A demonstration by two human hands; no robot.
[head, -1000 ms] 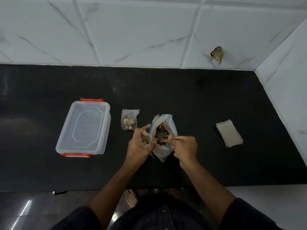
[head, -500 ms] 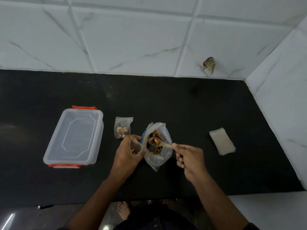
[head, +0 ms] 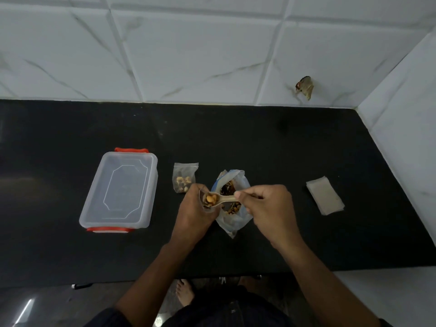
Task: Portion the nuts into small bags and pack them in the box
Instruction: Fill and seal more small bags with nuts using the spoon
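Left hand (head: pixel 197 217) grips small bag (head: pixel 204 201), mouth held open for filling; right hand (head: pixel 266 210) pinches spoon (head: pixel 218 199), nuts poised over it; supply bag (head: pixel 232 201) between hands; filled bag (head: pixel 184 177) beyond; lidded box (head: pixel 120 190) waits left

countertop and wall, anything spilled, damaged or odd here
No spill shows on the black countertop; the nuts sit in the spoon, the big bag and the filled small bag. The one oddity is a brownish broken-looking patch on the white wall tile.
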